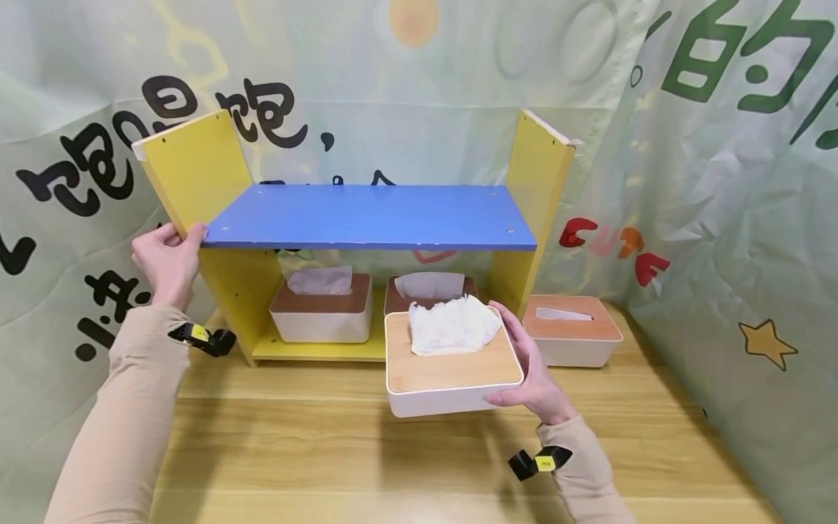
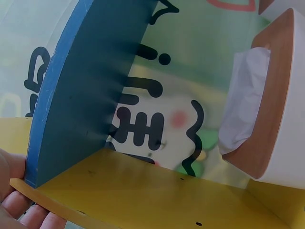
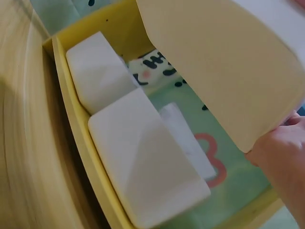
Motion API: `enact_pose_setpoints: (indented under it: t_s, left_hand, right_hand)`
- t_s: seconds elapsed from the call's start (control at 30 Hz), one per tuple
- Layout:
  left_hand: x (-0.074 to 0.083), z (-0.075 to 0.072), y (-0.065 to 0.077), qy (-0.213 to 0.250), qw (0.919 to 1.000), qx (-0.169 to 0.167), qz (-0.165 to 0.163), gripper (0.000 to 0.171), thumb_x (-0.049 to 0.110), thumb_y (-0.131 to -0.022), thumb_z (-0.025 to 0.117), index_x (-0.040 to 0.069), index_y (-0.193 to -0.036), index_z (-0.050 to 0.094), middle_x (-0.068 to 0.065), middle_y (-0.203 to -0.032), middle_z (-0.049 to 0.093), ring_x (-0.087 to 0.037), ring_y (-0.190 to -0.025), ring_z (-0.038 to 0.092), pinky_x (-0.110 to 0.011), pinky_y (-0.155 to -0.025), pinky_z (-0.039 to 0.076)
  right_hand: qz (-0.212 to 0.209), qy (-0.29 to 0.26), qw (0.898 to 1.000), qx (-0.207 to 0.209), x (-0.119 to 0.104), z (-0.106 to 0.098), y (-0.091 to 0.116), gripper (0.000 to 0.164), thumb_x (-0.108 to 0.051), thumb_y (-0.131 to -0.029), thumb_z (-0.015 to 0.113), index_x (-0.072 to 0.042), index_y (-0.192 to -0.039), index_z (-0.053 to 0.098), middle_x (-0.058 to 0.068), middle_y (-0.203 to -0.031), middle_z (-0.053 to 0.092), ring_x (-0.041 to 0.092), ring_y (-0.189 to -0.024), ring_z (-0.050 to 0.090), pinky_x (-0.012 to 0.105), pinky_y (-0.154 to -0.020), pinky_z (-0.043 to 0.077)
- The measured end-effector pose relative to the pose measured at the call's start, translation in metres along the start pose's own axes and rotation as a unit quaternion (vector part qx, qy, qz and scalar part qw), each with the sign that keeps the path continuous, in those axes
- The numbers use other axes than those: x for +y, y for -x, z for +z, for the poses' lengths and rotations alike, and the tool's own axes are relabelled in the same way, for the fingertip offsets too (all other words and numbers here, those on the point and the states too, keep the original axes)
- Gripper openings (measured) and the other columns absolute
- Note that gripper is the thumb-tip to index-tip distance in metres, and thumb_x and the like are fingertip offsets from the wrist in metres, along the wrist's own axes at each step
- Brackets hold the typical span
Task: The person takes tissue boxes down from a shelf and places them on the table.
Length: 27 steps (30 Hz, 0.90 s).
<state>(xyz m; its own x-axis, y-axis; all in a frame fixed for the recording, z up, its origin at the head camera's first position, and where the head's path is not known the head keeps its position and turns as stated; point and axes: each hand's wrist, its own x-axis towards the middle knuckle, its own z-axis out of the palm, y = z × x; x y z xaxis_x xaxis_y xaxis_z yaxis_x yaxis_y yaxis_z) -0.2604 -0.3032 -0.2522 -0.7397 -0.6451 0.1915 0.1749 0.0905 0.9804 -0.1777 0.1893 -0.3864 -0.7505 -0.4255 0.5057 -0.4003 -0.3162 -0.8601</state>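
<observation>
My right hand [image 1: 533,378] grips the right end of a white tissue box [image 1: 401,364] with a light wood lid and a crumpled tissue sticking out. It holds the box in front of the shelf unit, over the table, and the box's pale underside [image 3: 228,62] fills the upper part of the right wrist view. At the left, my left hand [image 1: 172,266] holds the shelf unit where the blue board [image 1: 380,215] meets the yellow side panel [image 1: 196,167]. Its thumb lies by the blue corner; the other fingers [image 2: 33,217] curl round the panel's edge.
Two tissue boxes with brown lids stand on the bottom shelf, one at left [image 1: 321,326] and another [image 1: 398,301] partly hidden behind the held box. A further tissue box [image 1: 579,351] sits on the wooden table [image 1: 294,451] right of the unit. Printed cloth [image 1: 406,138] hangs behind.
</observation>
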Motion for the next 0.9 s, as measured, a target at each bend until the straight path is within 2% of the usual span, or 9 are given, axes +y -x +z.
enact_pose_setpoints:
  t_s: [0.33, 0.57, 0.77, 0.9]
  left_hand:
    - [0.001, 0.0, 0.0, 0.001, 1.0, 0.002, -0.003, 0.042, 0.014, -0.087, 0.078, 0.004, -0.127, 0.068, 0.027, -0.057, 0.062, 0.008, -0.061, 0.062, -0.005, -0.057, 0.047]
    - [0.001, 0.0, 0.0, -0.004, 1.0, 0.0, -0.003, 0.043, 0.015, -0.088, 0.077, 0.004, -0.128, 0.067, 0.028, -0.057, 0.062, 0.009, -0.062, 0.062, -0.005, -0.059, 0.048]
    - [0.0, 0.0, 0.001, -0.019, 0.9998, 0.001, -0.004, 0.042, 0.016, -0.088, 0.077, 0.005, -0.127, 0.069, 0.028, -0.057, 0.062, 0.009, -0.061, 0.061, -0.005, -0.057, 0.047]
    - [0.0, 0.001, 0.001, -0.013, 0.9999, -0.001, -0.003, 0.042, 0.016, -0.088, 0.077, 0.004, -0.127, 0.068, 0.028, -0.057, 0.062, 0.009, -0.061, 0.061, -0.005, -0.057, 0.047]
  right_hand:
    - [-0.007, 0.029, 1.0, 0.01, 0.007, -0.02, 0.016, 0.117, 0.0, -0.065, 0.085, -0.003, -0.159, 0.016, -0.002, -0.15, 0.045, 0.007, -0.128, 0.049, 0.022, -0.102, 0.046]
    - [0.008, 0.034, 0.999, 0.02, 0.01, -0.028, 0.025, 0.12, 0.007, -0.061, 0.082, 0.001, -0.158, 0.012, -0.003, -0.15, 0.044, 0.006, -0.129, 0.048, 0.022, -0.103, 0.045]
    - [0.011, 0.025, 0.999, 0.021, 0.017, -0.036, 0.035, 0.117, 0.008, -0.063, 0.079, 0.003, -0.158, 0.011, -0.003, -0.15, 0.044, 0.006, -0.128, 0.049, 0.021, -0.103, 0.046]
    - [0.019, 0.029, 0.999, 0.024, 0.02, -0.041, 0.04, 0.118, 0.009, -0.063, 0.079, 0.002, -0.158, 0.011, -0.003, -0.152, 0.043, 0.006, -0.129, 0.048, 0.02, -0.104, 0.046]
